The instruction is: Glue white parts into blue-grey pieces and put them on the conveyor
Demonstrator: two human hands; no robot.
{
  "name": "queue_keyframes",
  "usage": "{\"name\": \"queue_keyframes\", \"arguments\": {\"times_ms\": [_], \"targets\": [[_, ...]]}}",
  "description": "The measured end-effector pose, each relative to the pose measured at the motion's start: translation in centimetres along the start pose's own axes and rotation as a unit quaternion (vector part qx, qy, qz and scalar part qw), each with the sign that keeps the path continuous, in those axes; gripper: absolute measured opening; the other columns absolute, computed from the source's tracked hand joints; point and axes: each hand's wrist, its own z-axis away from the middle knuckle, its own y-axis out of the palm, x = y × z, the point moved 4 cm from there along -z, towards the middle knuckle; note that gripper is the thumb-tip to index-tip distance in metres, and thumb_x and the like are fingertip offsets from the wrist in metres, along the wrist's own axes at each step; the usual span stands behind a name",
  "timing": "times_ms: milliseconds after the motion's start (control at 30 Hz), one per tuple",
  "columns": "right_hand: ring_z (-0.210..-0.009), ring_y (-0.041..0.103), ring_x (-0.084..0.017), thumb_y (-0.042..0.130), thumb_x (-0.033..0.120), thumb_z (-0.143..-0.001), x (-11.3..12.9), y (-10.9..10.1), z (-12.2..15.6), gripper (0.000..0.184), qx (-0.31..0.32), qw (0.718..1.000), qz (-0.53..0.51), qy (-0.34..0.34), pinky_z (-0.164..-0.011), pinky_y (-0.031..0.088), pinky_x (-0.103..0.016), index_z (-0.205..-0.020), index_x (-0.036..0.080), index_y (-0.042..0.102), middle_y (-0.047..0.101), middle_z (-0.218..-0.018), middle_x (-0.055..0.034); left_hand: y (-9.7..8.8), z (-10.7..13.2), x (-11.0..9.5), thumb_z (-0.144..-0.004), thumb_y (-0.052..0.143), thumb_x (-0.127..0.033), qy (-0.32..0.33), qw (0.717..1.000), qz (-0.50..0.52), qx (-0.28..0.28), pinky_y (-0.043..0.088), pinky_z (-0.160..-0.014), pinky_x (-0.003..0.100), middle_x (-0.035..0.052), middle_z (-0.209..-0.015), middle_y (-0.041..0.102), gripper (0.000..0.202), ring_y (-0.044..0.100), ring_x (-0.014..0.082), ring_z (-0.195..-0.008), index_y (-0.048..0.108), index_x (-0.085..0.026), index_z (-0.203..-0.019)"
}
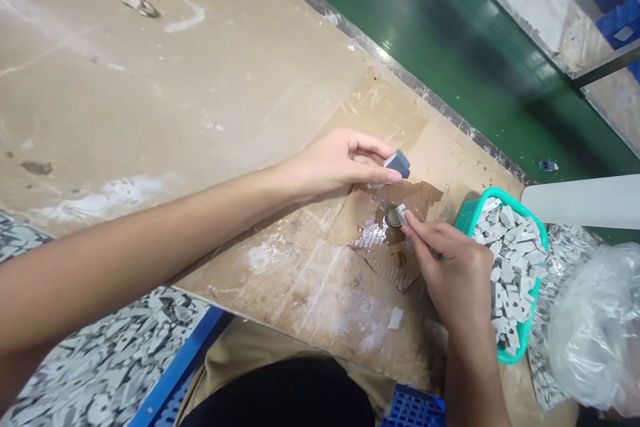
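As a pale chip (401,215) is pinched by the right hand (453,273), a blue-grey block (399,164) is gripped between the left hand's (340,163) fingers.
The chip is held at a seemingly wet metal disc (394,217) on cardboard (400,197).

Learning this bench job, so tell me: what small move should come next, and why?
I'd probably press the small pale grey piece in the right hand gently onto the round metal disc on the wet brown cardboard: its end sits right at the disc, and the left hand holds a blue-grey block clear.
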Motion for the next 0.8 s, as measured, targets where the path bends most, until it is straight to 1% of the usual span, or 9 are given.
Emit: {"name": "queue_keyframes", "arguments": {"times_ms": [133,367,500,600,800], "targets": [[-0.073,0.072,-0.013,0.067,0.011,-0.09,0.19,0.11,-0.05,0.018,0.008,1.0,0.013,-0.017,-0.065,0.055,-0.021,-0.105,0.014,0.077,0.078,-0.086,-0.0029,0.12,0.17,0.22,-0.067,0.082,-0.017,0.008,1.0,-0.007,0.004,0.056,-0.082,0.033,0.0066,-0.089,0.074,0.02,0.07,0.0187,-0.086,0.076,-0.012,-0.086],[-0.07,0.069,-0.012,0.065,0.012,-0.091,0.29,0.43,0.02,0.02,0.023,0.999,0.033,-0.027,-0.064,0.054,-0.022,-0.108,0.014,0.077,0.076,-0.082,-0.0018,0.22,0.36,0.8,-0.07,0.082,-0.02,0.019,0.999,-0.02,0.046,0.055,-0.076,0.029,0.0048,-0.086,0.073,0.021,0.069,0.0172,-0.081,0.076,-0.014,-0.088],[-0.072,0.068,-0.012,0.064,0.012,-0.092,0.37,0.31,0.12,0.021,0.026,0.998,0.04,-0.031,-0.066,0.053,-0.022,-0.109,0.014,0.076,0.075,-0.083,-0.0016,0.24,0.6,0.73,-0.07,0.082,-0.019,0.02,0.999,-0.033,0.026,0.055,-0.073,0.029,0.0042,-0.081,0.07,0.02,0.069,0.0175,-0.081,0.074,-0.013,-0.087],[-0.071,0.067,-0.012,0.064,0.012,-0.092,0.38,0.25,0.18,0.021,0.026,0.998,0.044,-0.032,-0.067,0.052,-0.023,-0.109,0.014,0.076,0.075,-0.082,-0.0019,0.33,0.8,0.48,-0.07,0.082,-0.019,0.018,0.999,-0.033,0.015,0.055,-0.073,0.028,0.0041,-0.082,0.069,0.019,0.068,0.0169,-0.08,0.072,-0.013,-0.086],[-0.073,0.067,-0.014,0.063,0.012,-0.093,0.3,0.62,0.06,0.021,0.03,0.998,0.041,-0.031,-0.068,0.053,-0.025,-0.109,0.014,0.076,0.075,-0.083,-0.0027,0.55,0.96,0.27,-0.073,0.081,-0.021,0.006,0.999,-0.006,0.033,0.055,-0.074,0.028,0.0048,-0.086,0.071,0.022,0.068,0.016,-0.08,0.073,-0.013,-0.091]]}}
